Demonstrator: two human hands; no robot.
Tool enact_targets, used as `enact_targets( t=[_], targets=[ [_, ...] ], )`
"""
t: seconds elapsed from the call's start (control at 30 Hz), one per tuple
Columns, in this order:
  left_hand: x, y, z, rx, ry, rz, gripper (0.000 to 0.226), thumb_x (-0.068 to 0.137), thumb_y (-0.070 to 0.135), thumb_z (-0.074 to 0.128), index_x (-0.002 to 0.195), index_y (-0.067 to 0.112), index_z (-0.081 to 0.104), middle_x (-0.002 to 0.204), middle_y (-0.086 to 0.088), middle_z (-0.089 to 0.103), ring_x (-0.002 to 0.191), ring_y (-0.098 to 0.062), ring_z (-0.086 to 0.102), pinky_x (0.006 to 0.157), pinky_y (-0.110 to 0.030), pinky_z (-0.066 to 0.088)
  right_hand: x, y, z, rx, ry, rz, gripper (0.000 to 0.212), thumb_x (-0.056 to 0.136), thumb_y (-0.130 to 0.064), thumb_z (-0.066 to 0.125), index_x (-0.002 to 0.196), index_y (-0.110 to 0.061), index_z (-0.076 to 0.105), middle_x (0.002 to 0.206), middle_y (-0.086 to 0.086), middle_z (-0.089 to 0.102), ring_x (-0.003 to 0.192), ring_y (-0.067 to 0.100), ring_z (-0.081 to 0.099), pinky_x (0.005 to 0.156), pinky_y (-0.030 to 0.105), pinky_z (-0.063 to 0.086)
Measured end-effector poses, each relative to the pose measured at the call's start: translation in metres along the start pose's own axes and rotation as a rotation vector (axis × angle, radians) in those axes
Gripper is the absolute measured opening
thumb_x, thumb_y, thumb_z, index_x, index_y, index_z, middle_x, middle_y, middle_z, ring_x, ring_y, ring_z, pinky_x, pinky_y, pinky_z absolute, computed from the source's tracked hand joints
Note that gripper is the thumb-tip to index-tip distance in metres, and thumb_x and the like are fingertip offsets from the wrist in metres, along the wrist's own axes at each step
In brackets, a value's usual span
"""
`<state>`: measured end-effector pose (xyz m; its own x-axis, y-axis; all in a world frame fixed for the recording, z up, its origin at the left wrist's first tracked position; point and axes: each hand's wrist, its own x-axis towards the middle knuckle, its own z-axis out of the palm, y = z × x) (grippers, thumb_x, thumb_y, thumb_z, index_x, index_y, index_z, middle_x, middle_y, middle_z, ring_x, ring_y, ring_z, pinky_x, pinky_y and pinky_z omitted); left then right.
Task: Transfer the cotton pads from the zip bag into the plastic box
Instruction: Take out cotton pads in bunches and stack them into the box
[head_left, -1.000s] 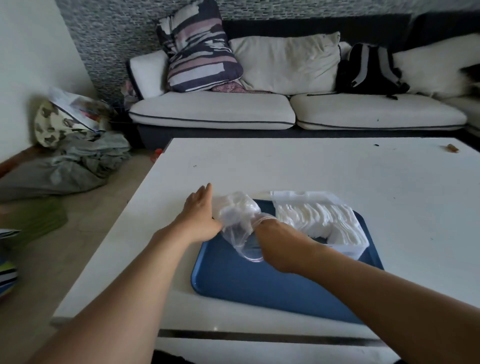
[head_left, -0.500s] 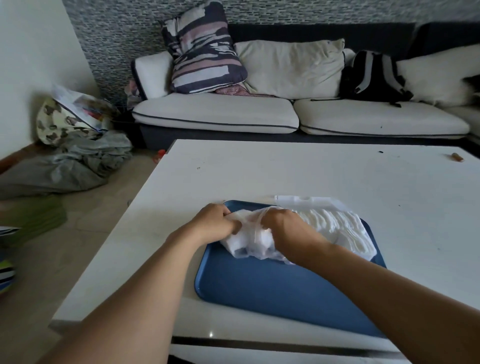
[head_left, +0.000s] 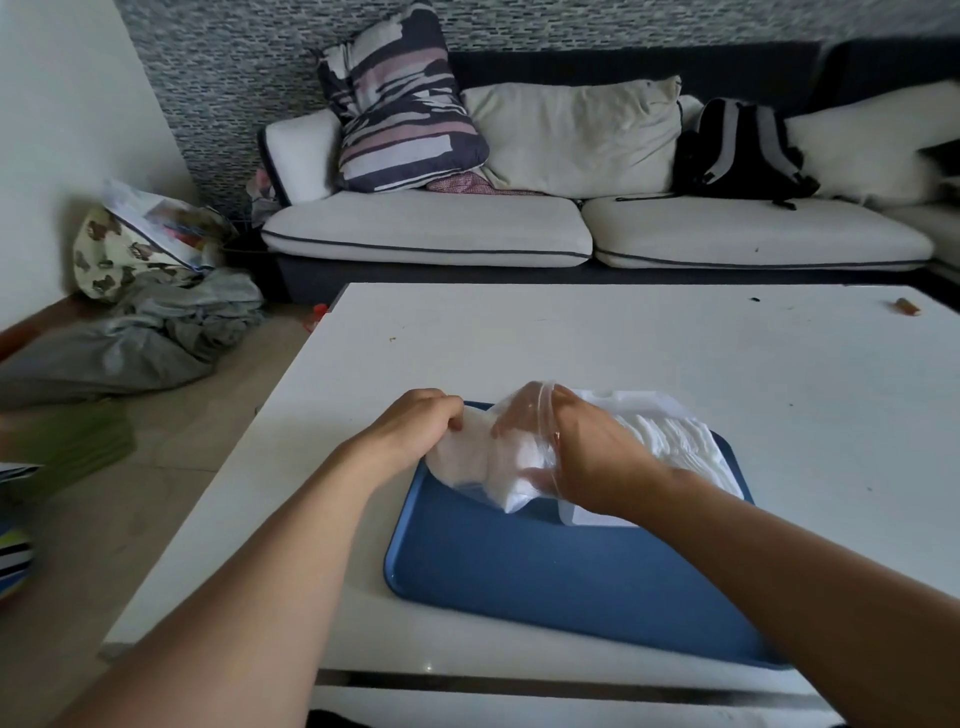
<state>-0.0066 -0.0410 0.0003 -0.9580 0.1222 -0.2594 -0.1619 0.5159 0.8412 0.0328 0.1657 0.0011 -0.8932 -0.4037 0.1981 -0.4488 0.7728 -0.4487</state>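
A: White table (head_left: 597, 353), blue tray (head_left: 545, 571) near its front edge?

B: Yes. Left hand (head_left: 415, 426) pinches the zip bag (head_left: 483, 457); right hand (head_left: 587, 452) reaches inside, gripping cotton pads (head_left: 511, 486). Plastic box (head_left: 670, 441), already well filled, sits at the tray's far right.

A: Next?

B: Probably withdraw them boxward. A second ago the bag stood higher.

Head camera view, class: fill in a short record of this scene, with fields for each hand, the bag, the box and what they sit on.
left hand: grips the zip bag's left end
right hand: fingers inside the bag's open mouth
zip bag: clear, holds white cotton pads
plastic box: already holds many pads, right of the bag
tray: blue, under bag and box
table: white
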Motion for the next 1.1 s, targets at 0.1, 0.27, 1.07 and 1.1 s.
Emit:
enact_targets(
  t=[0.1,0.27,1.07,1.1],
  targets=[
    [0.001,0.002,0.001,-0.084,-0.018,-0.019,0.026,0.068,0.035,0.048,0.081,0.013,0.051,0.084,-0.01,0.05,0.079,-0.024,0.048,0.073,-0.037,0.039,-0.001,0.003,-0.008,-0.004,0.002,-0.029,0.042,0.075,-0.016,0.078,0.112,-0.035,0.069,0.119,-0.015,0.059,0.102,0.008,0.058,0.072,0.008,0.044],
    [0.003,0.004,0.002,-0.121,-0.027,-0.009,0.032,0.068,0.035,0.047,0.088,0.012,0.056,0.087,-0.012,0.055,0.08,-0.025,0.053,0.073,-0.037,0.043,0.001,0.001,-0.014,-0.09,-0.03,-0.099,0.045,0.081,-0.019,0.076,0.121,-0.038,0.069,0.126,-0.012,0.051,0.108,0.007,0.05,0.084,0.027,0.049],
    [0.008,-0.002,0.009,0.13,0.076,0.123,0.028,0.083,0.025,0.072,0.107,0.025,0.058,0.107,0.006,0.064,0.097,-0.012,0.061,0.074,-0.026,0.05,-0.003,0.023,-0.01,0.106,0.04,-0.072,0.029,0.059,-0.015,0.08,0.085,-0.013,0.068,0.101,-0.005,0.067,0.095,0.007,0.062,0.082,0.033,0.053],
    [0.009,-0.003,0.008,0.126,0.102,0.138,0.027,0.082,0.024,0.072,0.105,0.024,0.057,0.106,0.007,0.064,0.095,-0.012,0.061,0.072,-0.026,0.05,-0.003,0.024,-0.01,0.088,0.058,-0.107,0.025,0.06,-0.014,0.078,0.083,-0.01,0.069,0.098,-0.001,0.07,0.094,0.008,0.062,0.08,0.033,0.053]
  ],
)
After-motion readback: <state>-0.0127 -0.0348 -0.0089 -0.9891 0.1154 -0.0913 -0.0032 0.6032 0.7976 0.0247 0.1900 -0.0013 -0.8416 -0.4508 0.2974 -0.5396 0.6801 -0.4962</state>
